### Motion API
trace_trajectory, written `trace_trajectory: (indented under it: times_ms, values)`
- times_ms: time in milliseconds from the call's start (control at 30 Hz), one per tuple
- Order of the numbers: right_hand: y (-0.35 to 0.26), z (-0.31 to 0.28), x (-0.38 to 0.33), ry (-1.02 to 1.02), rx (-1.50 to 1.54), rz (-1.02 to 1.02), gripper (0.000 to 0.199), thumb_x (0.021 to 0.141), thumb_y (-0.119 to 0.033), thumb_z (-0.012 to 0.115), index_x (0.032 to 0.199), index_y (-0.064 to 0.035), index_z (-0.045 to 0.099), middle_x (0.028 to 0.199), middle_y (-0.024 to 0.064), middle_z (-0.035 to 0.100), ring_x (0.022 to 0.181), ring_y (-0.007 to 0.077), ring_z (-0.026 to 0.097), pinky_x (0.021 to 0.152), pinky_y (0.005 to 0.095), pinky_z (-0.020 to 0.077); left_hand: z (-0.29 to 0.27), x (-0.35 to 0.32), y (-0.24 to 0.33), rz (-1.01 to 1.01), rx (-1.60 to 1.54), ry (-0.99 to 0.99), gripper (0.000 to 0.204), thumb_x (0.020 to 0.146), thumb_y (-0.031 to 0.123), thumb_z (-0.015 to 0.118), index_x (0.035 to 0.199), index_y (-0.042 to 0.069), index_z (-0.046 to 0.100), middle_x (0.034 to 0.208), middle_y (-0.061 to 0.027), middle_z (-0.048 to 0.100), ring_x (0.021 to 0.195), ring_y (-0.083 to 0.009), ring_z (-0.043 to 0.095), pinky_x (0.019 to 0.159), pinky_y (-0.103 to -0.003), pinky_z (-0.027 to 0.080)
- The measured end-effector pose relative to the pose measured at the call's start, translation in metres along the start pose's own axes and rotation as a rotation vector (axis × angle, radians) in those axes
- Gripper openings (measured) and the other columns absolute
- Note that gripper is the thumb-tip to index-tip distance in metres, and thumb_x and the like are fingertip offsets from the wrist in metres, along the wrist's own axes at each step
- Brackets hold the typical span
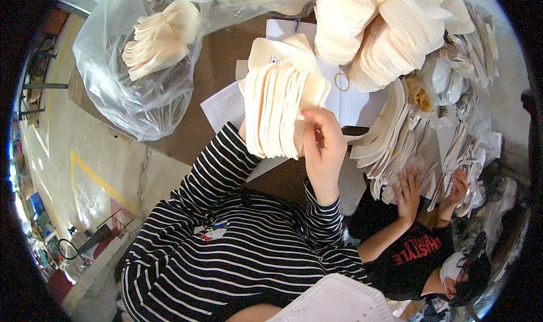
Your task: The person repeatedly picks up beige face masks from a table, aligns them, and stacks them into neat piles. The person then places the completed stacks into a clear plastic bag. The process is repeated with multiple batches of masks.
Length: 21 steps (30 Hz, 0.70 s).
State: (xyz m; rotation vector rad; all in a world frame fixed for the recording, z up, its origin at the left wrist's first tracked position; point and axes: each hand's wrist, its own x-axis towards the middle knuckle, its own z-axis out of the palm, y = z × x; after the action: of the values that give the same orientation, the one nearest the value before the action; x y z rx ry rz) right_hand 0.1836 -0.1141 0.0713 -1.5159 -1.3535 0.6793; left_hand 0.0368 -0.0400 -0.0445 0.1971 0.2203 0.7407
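Note:
A thick stack of cream insoles (277, 113) is held up in front of me over the table, its layered edges fanned toward me. My left hand (242, 131) is almost wholly hidden behind the stack's left side and holds it there; its fingers do not show. At the stack's right edge my right hand (325, 147) is closed, thumb and forefinger bent together against the outermost insoles. Just behind the stack lie more cream insoles (271, 50), one bearing a small printed mark.
A clear plastic bag (136, 107) with a banded insole bundle (161, 39) lies at left. Large bundles (390, 33) stand at back right. Papers (356, 107) and a rubber band (341, 81) lie on the brown table (218, 56). At right, a co-worker's hands (408, 195) touch stacked pieces (390, 135).

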Motion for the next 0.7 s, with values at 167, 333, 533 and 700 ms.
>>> trace_trajectory:
  times_ms: [167, 333, 533, 700]
  values:
    - [-0.013, 0.003, 0.000, -0.003, 0.166, 0.110, 0.031, 0.089, -0.003, 0.071, 0.118, 0.0025, 0.065, 0.113, 0.0107, 0.060, 0.092, 0.0167, 0.065, 0.074, 0.0277, 0.0552, 0.008, 0.005, 0.003, 0.048, -0.023, -0.005, 0.048, 0.104, 0.032, 0.048, 0.141, 0.002, 0.048, 0.133, -0.0198, 0.060, 0.114, -0.0299, 0.065, 0.093, -0.042, 0.058]
    - [-0.012, 0.004, -0.004, -0.051, 0.204, 0.171, 0.039, 0.086, -0.001, 0.074, 0.123, 0.0032, 0.062, 0.120, 0.0082, 0.054, 0.102, 0.0162, 0.062, 0.083, 0.0291, 0.0560, 0.019, 0.014, 0.008, 0.116, -0.042, -0.018, 0.048, 0.104, 0.033, 0.048, 0.141, 0.003, 0.048, 0.134, -0.0198, 0.059, 0.115, -0.0300, 0.064, 0.093, -0.043, 0.058]
    - [-0.011, 0.004, -0.006, -0.045, 0.235, 0.150, 0.038, 0.087, 0.000, 0.072, 0.124, 0.0028, 0.062, 0.123, 0.0092, 0.054, 0.106, 0.0175, 0.062, 0.085, 0.0301, 0.0554, 0.021, 0.016, 0.009, 0.140, -0.050, -0.022, 0.049, 0.103, 0.033, 0.048, 0.142, 0.003, 0.047, 0.134, -0.0197, 0.059, 0.115, -0.0300, 0.064, 0.094, -0.043, 0.057]
    - [-0.004, 0.007, -0.007, -0.007, 0.157, 0.055, 0.028, 0.091, 0.002, 0.064, 0.119, 0.0027, 0.061, 0.125, 0.0101, 0.055, 0.107, 0.0180, 0.061, 0.086, 0.0304, 0.0539, 0.021, 0.017, 0.010, 0.137, -0.051, -0.025, 0.050, 0.103, 0.034, 0.048, 0.142, 0.003, 0.047, 0.135, -0.0197, 0.059, 0.116, -0.0301, 0.063, 0.094, -0.043, 0.057]
